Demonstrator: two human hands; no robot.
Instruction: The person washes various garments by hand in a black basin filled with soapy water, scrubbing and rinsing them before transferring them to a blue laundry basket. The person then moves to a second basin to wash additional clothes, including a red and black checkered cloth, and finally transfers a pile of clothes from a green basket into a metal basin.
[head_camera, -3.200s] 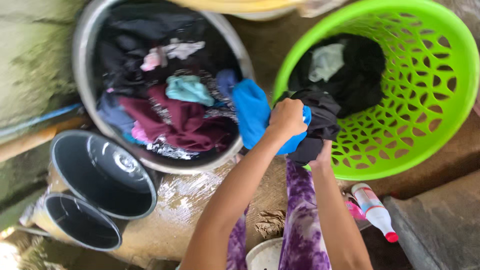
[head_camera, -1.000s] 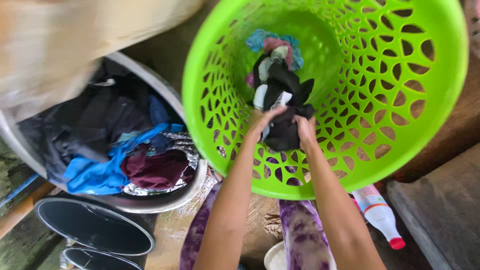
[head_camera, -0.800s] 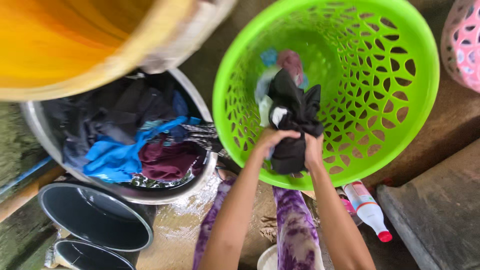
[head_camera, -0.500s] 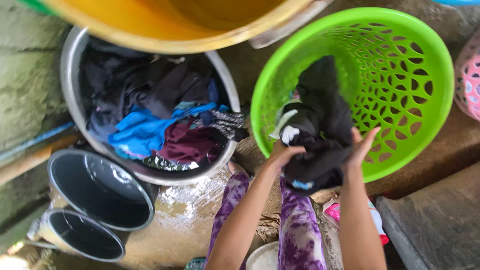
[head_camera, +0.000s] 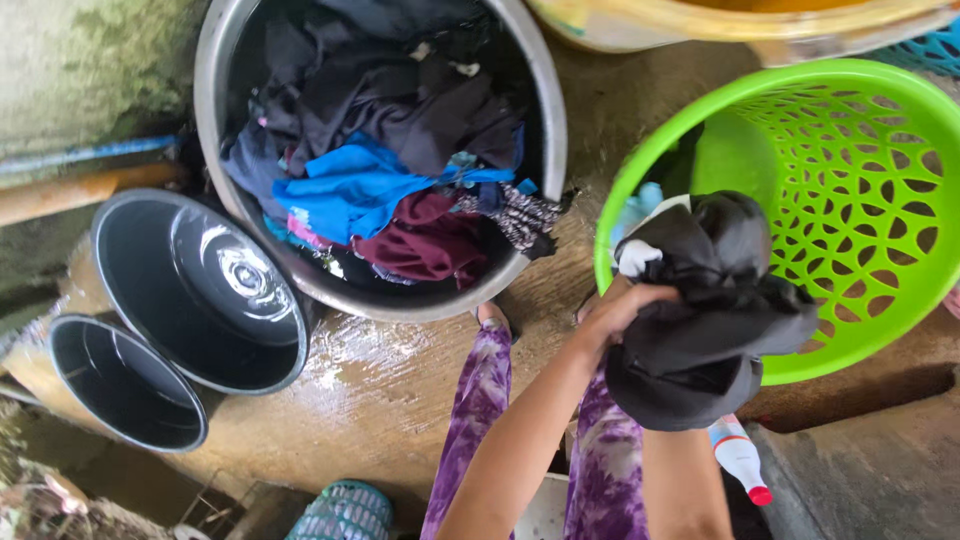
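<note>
Now the black garment (head_camera: 700, 320), down inside the green basket (head_camera: 880, 310) a second earlier, was lifted above its near rim; the left hand (head_camera: 625, 310) gripped it closed, the right hand hidden beneath. One steel tub (head_camera: 540, 130) of clothes and two dark buckets (head_camera: 200, 290) stood left.

We record two bare forearms entering from six o'clock, with no sleeves, watch, bracelets or rings visible. The left hand (head_camera: 622, 310) shows its back and knuckles, uncovered; the right hand is hidden from us. Below, both legs wear loose trousers (head_camera: 480, 420) in a purple tie-dye pattern with pale lilac and whitish blotches. At twelve o'clock of the left trouser leg, bare toes (head_camera: 490, 315) show; any footwear cannot be determined.
</note>
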